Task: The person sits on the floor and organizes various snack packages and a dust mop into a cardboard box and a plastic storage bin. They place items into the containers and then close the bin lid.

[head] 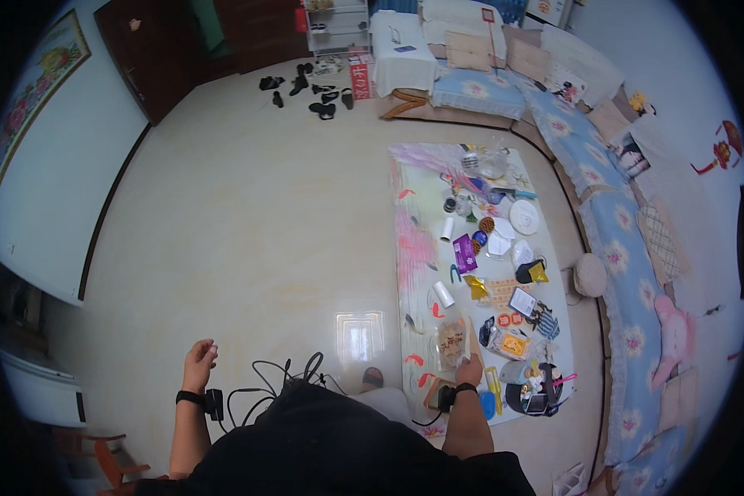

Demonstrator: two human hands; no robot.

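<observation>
My left hand (201,361) is raised over the tiled floor at the left, its fingers curled loosely, with nothing visible in them. At the near end of the long table (415,279), my right hand (469,371) has its fingers on the lower right edge of a clear bag (452,343) with brownish contents. Whether it grips the bag or only touches it is not plain. Beside my right wrist are a brown box (434,393), a blue oval item (487,405) and a yellow item (493,389). A dark basket (524,406) of small things stands farther right.
Along the table lie white rolls (444,294), a purple packet (464,253), gold packets (476,287), a pine cone (487,224) and a white plate (524,217). A sofa (620,260) curves round the right side. Cables (266,390) hang before my body. Shoes (323,110) lie near the door.
</observation>
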